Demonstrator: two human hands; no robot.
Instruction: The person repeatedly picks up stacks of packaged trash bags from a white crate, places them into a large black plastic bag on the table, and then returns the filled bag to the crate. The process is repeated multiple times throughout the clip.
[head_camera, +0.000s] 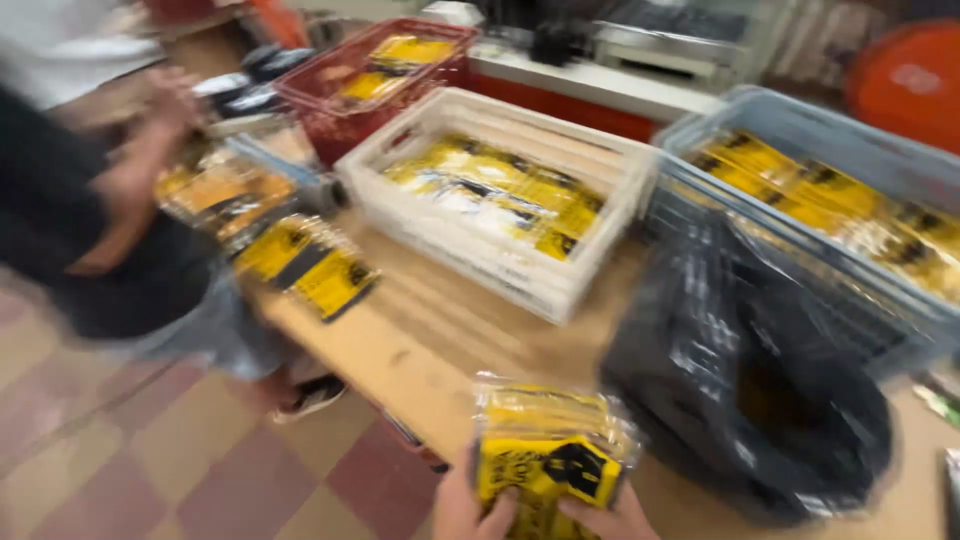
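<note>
Head view, blurred by motion. At the bottom edge, the left hand (465, 510) and the right hand (612, 518) together hold a stack of yellow-and-black packets (550, 450) in clear wrap, just above the near edge of the wooden table (420, 340); the fingers of both hands curl onto the lower front of the stack, thumbs pressed against its face, though the blur hides how far the remaining fingers are spread. Just right of the stack lies a crumpled black plastic bag (745, 390), which leans against a grey crate (800, 130) filled with similar yellow packets. Behind the stack, at the table's middle, stands a white crate (480, 240) holding more yellow packets, and beyond it a red basket (375, 70) holds a few of the same. At the table's left end, loose packets (305, 265) lie near the edge. A second person (90, 200) stands at the left, dark-clothed, with hands raised near another pile of packets; the state of those hands cannot be told. The floor (180, 450) shows red and pale tiles.
</note>
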